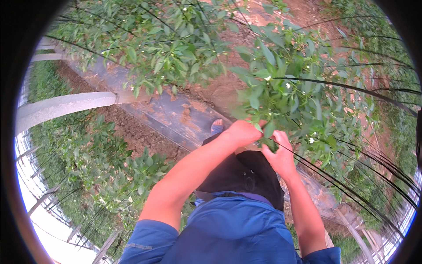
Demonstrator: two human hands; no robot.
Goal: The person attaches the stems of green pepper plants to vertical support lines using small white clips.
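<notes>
My left hand (245, 132) reaches into the lower edge of a leafy green plant (290, 89) that looks like a pepper plant with small white flowers. Its fingertips are behind leaves, so whatever they pinch is hidden. Close by on the right, my right hand (282, 155) has its thumb and fingers curved around a few dark leaves (269, 143) between the two hands. A thin black cord (316, 168) runs from these leaves across my right hand towards the lower right. Whether the fingers grip the cord or a stem cannot be made out.
Another leafy plant (178, 59) grows at the upper left. Dark plastic sheeting (171, 112) with soil on it covers the ground by my foot (217, 125). A pale post (69, 104) juts in from the left. More black cords (349, 86) slant across the right side.
</notes>
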